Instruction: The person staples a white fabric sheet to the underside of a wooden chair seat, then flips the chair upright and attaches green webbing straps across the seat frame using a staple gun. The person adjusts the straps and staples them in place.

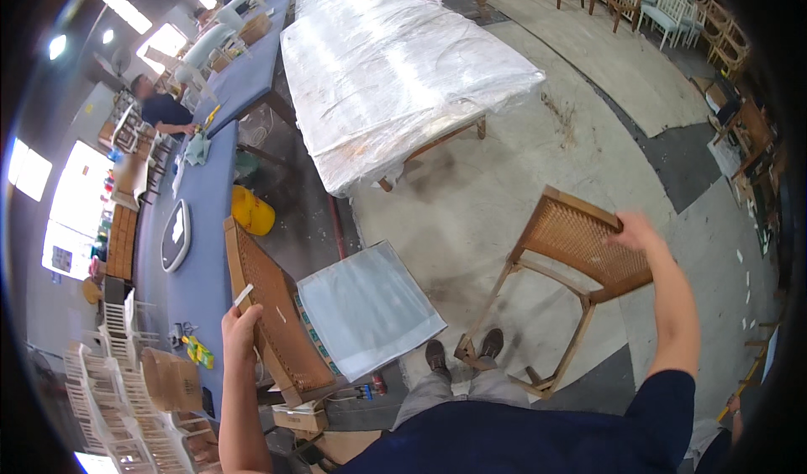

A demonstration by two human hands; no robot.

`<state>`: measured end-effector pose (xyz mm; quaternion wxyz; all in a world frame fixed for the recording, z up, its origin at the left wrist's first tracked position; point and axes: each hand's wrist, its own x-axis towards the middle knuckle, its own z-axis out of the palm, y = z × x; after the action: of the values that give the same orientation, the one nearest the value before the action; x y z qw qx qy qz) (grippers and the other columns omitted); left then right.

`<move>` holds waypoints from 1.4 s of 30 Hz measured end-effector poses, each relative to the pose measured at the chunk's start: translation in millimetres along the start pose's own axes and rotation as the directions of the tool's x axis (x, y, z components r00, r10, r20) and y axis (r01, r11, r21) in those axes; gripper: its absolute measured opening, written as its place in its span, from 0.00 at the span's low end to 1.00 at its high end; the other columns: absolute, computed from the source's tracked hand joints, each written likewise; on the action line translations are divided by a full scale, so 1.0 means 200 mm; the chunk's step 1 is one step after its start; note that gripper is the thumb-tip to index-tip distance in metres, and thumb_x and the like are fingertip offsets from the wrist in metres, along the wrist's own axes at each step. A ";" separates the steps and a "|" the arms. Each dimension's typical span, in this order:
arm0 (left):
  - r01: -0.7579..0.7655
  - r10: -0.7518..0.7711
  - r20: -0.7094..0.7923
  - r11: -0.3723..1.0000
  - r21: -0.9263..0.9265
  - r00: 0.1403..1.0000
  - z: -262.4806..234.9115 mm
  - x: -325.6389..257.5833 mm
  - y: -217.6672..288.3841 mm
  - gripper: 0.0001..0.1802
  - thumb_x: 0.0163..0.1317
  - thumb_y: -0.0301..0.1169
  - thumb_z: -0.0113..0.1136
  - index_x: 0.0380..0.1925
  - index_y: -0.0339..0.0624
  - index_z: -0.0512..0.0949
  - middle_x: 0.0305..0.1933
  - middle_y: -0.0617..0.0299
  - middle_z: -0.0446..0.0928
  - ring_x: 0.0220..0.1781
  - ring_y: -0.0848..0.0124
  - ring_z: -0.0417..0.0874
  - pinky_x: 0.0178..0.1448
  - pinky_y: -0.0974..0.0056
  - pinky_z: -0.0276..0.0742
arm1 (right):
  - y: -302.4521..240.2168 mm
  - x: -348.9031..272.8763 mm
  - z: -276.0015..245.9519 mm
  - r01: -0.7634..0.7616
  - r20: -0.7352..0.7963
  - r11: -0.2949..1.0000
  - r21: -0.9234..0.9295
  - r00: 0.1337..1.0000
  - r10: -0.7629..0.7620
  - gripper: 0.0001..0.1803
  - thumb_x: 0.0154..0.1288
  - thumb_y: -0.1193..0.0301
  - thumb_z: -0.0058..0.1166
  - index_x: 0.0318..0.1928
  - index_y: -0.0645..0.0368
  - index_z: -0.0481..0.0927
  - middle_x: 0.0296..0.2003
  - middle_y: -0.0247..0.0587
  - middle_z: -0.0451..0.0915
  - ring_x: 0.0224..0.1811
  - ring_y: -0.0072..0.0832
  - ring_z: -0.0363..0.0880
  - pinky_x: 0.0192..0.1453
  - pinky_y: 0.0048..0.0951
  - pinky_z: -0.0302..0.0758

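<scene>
On the left is a chair with a woven cane backrest [286,314] in a wooden frame. Its seat [366,306] is pale blue under clear plastic film. My left hand [240,331] is closed around the edge of that backrest, and a small white strip [244,295] sticks up by the fingers. To the right, my right hand [635,232] grips the top rail of a wooden chair frame [551,282]. This frame has a cane back panel and an open space where a seat would sit. It stands tilted, its lower end near my feet.
A table wrapped in plastic film [403,71] stands ahead. Along the left runs a long blue-covered bench [197,247] with an oval framed piece [176,235], and a yellow bucket [252,211] is beneath. A person [164,108] works farther off. White chair frames [118,398] are stacked lower left.
</scene>
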<state>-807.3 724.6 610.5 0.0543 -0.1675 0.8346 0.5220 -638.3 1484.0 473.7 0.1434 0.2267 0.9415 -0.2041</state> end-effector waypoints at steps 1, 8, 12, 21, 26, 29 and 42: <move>0.003 -0.002 0.029 1.000 -0.027 1.000 0.06 0.04 0.00 0.18 0.63 0.29 0.66 0.50 0.28 0.81 0.42 0.59 0.84 0.41 0.71 0.85 0.48 0.64 0.81 | 0.02 -0.10 -0.03 -0.023 -0.035 0.999 -0.024 0.999 0.022 0.34 0.49 0.58 0.82 0.52 0.64 0.83 0.46 0.59 0.87 0.52 0.50 0.86 0.56 0.46 0.80; -0.045 0.089 0.224 0.980 -0.195 0.970 0.29 0.18 -0.04 0.17 0.64 0.29 0.67 0.49 0.29 0.81 0.41 0.61 0.83 0.40 0.72 0.84 0.45 0.64 0.79 | -0.21 -1.08 0.00 -0.203 -0.149 0.979 0.015 0.968 0.203 0.30 0.45 0.63 0.82 0.43 0.66 0.78 0.37 0.61 0.83 0.41 0.59 0.81 0.46 0.49 0.78; -0.017 0.125 0.317 0.946 -0.323 0.940 0.47 0.28 -0.01 0.18 0.63 0.30 0.69 0.48 0.29 0.79 0.40 0.60 0.82 0.37 0.71 0.82 0.42 0.63 0.79 | -0.46 -1.61 0.04 -0.271 -0.297 0.957 0.100 0.910 0.289 0.30 0.45 0.66 0.81 0.39 0.66 0.72 0.33 0.63 0.82 0.39 0.65 0.80 0.43 0.49 0.76; 0.096 0.094 0.400 0.898 -0.429 0.911 0.75 0.32 -0.01 0.22 0.64 0.28 0.70 0.55 0.28 0.77 0.48 0.56 0.82 0.42 0.71 0.83 0.48 0.63 0.80 | -0.74 -2.14 0.13 -0.453 -0.550 0.889 0.065 0.727 0.410 0.30 0.47 0.64 0.82 0.41 0.66 0.74 0.32 0.66 0.81 0.41 0.68 0.80 0.42 0.49 0.75; 0.098 0.092 0.392 0.893 -0.439 0.915 0.72 0.41 -0.33 0.23 0.67 0.28 0.67 0.60 0.29 0.77 0.52 0.57 0.83 0.50 0.69 0.86 0.55 0.62 0.82 | -0.70 -2.27 0.15 -0.534 -0.593 0.845 0.007 0.678 0.434 0.31 0.49 0.61 0.81 0.41 0.67 0.74 0.32 0.67 0.80 0.39 0.70 0.77 0.40 0.51 0.73; 0.100 0.053 0.316 0.889 -0.447 0.947 0.64 0.52 -0.54 0.22 0.71 0.30 0.65 0.60 0.30 0.76 0.54 0.55 0.83 0.51 0.67 0.86 0.55 0.61 0.83 | -0.66 -2.30 0.17 -0.451 -0.683 0.892 -0.039 0.663 0.305 0.32 0.50 0.59 0.82 0.40 0.67 0.73 0.25 0.62 0.76 0.30 0.64 0.73 0.35 0.48 0.71; -0.076 0.106 0.139 0.976 -0.205 0.985 0.37 0.89 -0.82 0.17 0.70 0.32 0.68 0.52 0.29 0.85 0.45 0.63 0.86 0.44 0.76 0.84 0.51 0.67 0.80 | -0.76 -2.29 0.20 -0.486 -0.522 0.867 0.114 0.713 0.468 0.33 0.50 0.59 0.81 0.47 0.69 0.79 0.33 0.63 0.83 0.37 0.65 0.79 0.41 0.47 0.76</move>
<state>-925.6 684.2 389.7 0.0754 -0.0942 0.7785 0.6159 -313.2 1174.3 651.9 -0.0722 0.5069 0.8558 -0.0741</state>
